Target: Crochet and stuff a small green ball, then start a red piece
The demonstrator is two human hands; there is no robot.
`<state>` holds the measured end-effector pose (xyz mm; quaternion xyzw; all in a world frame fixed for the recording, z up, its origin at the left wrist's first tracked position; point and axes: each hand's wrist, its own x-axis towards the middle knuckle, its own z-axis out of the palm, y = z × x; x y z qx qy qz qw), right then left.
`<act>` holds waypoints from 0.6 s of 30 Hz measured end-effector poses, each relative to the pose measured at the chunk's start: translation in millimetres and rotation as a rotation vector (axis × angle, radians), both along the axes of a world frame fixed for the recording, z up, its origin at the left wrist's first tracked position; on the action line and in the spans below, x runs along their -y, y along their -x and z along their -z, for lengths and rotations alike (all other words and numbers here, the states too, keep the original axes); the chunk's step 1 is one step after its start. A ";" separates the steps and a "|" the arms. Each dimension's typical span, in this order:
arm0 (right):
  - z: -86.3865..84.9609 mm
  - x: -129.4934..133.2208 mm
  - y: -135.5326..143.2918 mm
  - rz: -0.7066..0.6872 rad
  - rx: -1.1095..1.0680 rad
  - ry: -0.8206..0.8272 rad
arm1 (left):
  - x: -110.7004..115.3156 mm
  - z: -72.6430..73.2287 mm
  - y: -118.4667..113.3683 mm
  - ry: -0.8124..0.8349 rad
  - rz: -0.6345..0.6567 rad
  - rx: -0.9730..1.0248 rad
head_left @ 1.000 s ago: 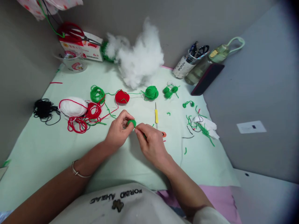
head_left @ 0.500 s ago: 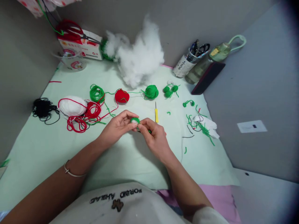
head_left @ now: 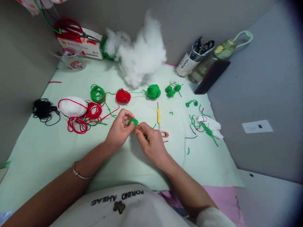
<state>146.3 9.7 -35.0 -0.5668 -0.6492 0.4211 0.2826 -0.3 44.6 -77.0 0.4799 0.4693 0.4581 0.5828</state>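
1. Here, the left hand (head_left: 120, 128) pinches a small green yarn piece (head_left: 133, 121) near the centre of the frame, its grip closed on it;
2. the right hand (head_left: 152, 140) meets the piece's lower right edge, grip narrow; what it holds, I cannot tell;
3. right of centre, a yellow-handled tool (head_left: 158, 116) lies on the bench (head_left: 118, 171);
4. just above centre, a red yarn ball (head_left: 122, 96) and a green yarn ball (head_left: 153, 92) lie apart.

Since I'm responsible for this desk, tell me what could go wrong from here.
The small green piece is held only at the fingertips of the left hand, so it might slip. The yellow-handled tool lies just beyond the right hand and could get knocked. A red strand crosses the white yarn ball; pulling it may cause tangles.
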 end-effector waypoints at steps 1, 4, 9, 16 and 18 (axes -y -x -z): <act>1.0 -1.6 -1.5 0.020 -0.035 0.042 | 0.2 -0.2 -1.2 0.000 0.003 0.017; 4.8 -8.4 -7.1 0.080 -0.141 0.151 | 0.8 -2.3 -2.7 0.007 0.026 0.057; 9.2 -15.8 -11.5 0.137 -0.244 0.179 | 0.5 -9.7 5.7 0.026 0.116 0.098; 7.6 -12.0 -7.2 0.139 -0.256 0.157 | -0.6 -10.0 11.1 0.063 0.131 0.081; 8.7 -10.0 -4.4 0.121 -0.229 0.139 | 0.5 -8.5 7.3 0.077 0.087 0.041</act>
